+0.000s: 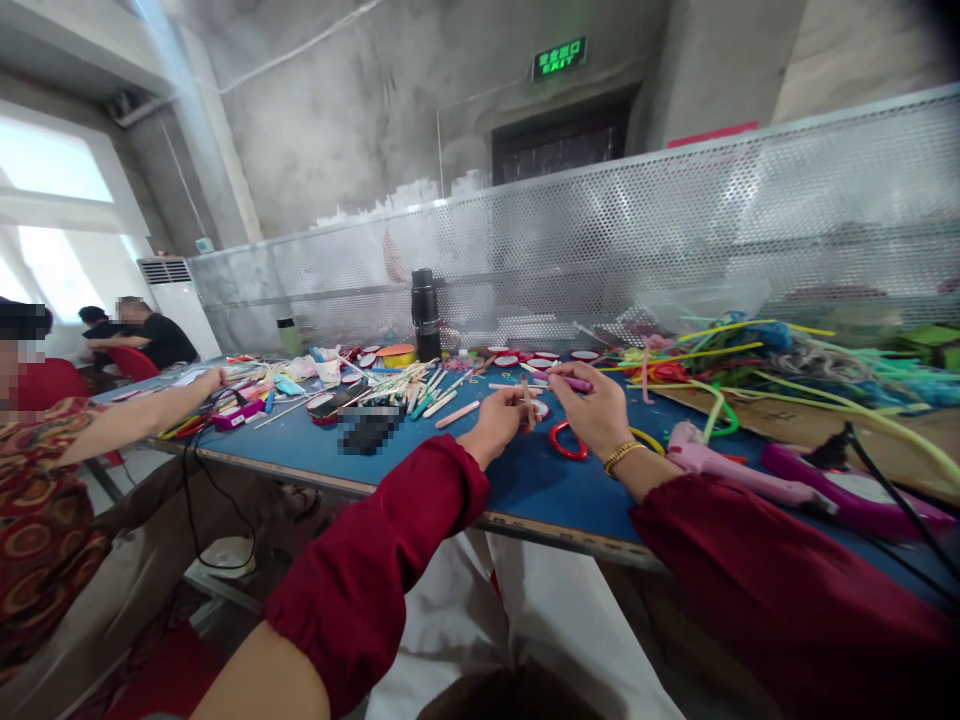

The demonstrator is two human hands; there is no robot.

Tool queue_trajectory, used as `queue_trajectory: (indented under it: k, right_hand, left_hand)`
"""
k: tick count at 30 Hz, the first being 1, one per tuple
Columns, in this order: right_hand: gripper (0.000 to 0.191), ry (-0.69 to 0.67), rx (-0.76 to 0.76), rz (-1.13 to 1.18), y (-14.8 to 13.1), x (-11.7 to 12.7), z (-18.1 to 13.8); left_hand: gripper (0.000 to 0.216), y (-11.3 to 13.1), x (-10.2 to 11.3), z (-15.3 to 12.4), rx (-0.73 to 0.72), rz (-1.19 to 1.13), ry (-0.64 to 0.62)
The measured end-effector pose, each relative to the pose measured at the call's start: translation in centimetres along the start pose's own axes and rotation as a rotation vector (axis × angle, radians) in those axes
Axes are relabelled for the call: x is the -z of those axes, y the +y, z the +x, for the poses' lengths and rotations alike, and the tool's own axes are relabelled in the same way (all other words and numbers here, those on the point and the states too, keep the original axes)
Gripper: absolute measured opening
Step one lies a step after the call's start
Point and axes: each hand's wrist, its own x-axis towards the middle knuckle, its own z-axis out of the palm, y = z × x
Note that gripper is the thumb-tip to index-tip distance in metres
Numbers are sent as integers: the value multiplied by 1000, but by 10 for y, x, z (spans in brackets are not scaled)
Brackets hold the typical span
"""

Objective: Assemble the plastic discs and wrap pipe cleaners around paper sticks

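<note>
My left hand (496, 422) is closed in a pinch on a small pinkish-brown stick (528, 402) held upright above the blue table. Close to its right, my right hand (596, 412) grips a slim purple pen-like tool (574, 383), its tip pointing toward the stick. Whether the tip touches the stick I cannot tell. Below my right hand lies a red ring-shaped handle (568, 441), possibly of scissors. A pink stick (457, 415) rests on the table left of my left hand.
A pink glue gun (701, 460) and a purple power strip (855, 490) with a black cable lie at right. Colourful pipe-cleaner-like strands (780, 360) pile behind them. A black bottle (425, 315) stands at the back. Another person's arm (157, 412) reaches over the table at left.
</note>
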Motion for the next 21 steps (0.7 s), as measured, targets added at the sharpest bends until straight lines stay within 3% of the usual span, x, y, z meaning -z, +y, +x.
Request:
queue_trajectory:
  k: [10, 17, 21]
  right_hand:
    - [16, 8, 54, -35, -3, 1, -1]
    - [21, 45, -1, -40, -4, 1, -1]
    - [14, 71, -36, 15, -1, -1, 1]
  left_hand:
    - [16, -2, 0, 3, -3, 33, 30]
    - [16, 0, -2, 3, 11, 46, 42]
    - [17, 1, -2, 2, 8, 67, 37]
